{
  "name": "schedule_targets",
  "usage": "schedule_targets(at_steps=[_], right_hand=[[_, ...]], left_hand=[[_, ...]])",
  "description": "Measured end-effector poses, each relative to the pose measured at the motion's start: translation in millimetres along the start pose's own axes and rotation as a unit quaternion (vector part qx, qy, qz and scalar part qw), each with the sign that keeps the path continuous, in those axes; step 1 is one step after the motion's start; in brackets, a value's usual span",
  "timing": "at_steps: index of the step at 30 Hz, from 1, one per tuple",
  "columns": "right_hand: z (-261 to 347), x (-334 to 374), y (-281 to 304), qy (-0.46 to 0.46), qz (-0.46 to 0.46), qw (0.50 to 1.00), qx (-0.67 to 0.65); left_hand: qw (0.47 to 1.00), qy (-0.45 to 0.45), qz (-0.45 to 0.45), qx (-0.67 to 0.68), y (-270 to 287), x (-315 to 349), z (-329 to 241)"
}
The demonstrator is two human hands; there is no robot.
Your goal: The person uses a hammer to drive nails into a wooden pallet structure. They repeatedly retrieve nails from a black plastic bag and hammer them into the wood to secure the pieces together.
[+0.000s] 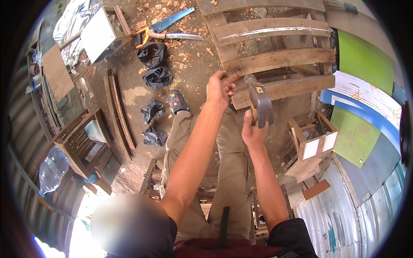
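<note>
My right hand [254, 131] is closed round the wooden handle of a claw hammer [261, 103]. The hammer's dark metal head is raised beside the near end of a slatted wooden pallet [279, 59]. Close by on the left, my left hand [218, 92] is at the ends of the two nearest slats, its index finger reaching toward the wood and its other fingers curled. Whatever it may be pinching is too small to make out. The nearest slat [286, 91] lies just behind the hammer head.
A blue-bladed handsaw [172, 20] and a machete [185, 37] lie among wood chips. Several black plastic bags [157, 77] stand left of my foot. Long boards [118, 112] and a wooden frame [81, 139] are farther left. A small wooden structure [316, 144] stands at right, near green panels [355, 135].
</note>
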State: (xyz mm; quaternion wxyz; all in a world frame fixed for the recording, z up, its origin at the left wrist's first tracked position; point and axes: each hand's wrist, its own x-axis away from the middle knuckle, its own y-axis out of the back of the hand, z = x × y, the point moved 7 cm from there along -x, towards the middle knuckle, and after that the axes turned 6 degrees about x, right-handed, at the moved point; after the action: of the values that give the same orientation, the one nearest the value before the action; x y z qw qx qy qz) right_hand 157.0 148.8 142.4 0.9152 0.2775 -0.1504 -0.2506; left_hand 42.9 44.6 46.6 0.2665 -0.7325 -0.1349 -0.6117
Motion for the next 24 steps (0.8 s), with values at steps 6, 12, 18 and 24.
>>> schedule_targets(at_steps=[6, 12, 18, 24], right_hand=[[-6.9, 7.9, -6.6, 0.044, 0.025, 0.999, 0.018], [10.5, -15.7, -14.0, 0.067, -0.010, 0.993, 0.099], [-15.5, 2.6, -13.9, 0.093, 0.028, 0.994, 0.052], [-6.8, -6.6, -11.0, 0.066, 0.045, 0.995, 0.058]], left_hand=[[0.910, -0.312, -0.007, -0.274, 3.0, -10.2, -44.3], [0.875, -0.341, 0.011, -0.343, -4.2, -23.9, -50.1], [0.858, -0.331, 0.000, -0.392, -8.9, -13.5, -57.7], [0.829, -0.395, 0.025, -0.395, -7.4, -12.5, -59.8]])
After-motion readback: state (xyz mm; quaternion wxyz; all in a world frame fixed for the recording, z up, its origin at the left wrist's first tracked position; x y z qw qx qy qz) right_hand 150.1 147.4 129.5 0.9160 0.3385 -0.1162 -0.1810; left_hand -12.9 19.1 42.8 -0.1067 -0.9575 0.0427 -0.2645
